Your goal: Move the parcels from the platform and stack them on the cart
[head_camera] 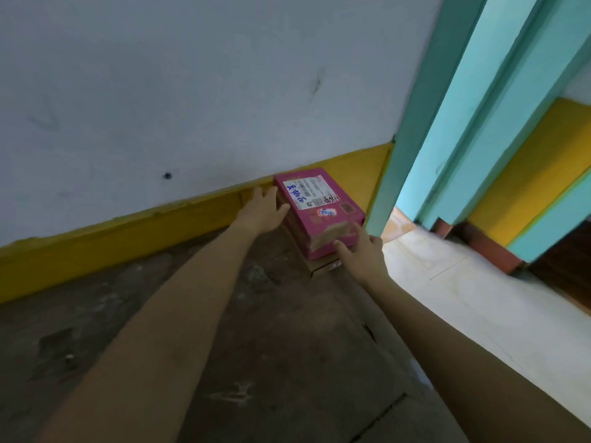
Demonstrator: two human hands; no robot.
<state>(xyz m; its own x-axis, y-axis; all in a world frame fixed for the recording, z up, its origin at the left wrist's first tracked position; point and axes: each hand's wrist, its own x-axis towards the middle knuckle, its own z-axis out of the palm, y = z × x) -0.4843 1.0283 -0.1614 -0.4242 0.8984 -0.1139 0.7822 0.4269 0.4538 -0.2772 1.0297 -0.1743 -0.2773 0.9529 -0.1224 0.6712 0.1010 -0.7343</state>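
The pink cardboard parcel with a white label [315,206] lies on a flat brown cardboard parcel [323,267] on the dark concrete platform [224,314], at the far wall. The left hand [262,207] has wide fingers on the pink parcel's left side. The right hand [361,251] touches its near right corner; whether it grips, I cannot tell.

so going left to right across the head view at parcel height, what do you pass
yellow skirting → left hand → pink parcel → right hand at the parcel's near right corner → teal door frame → far yellow wall
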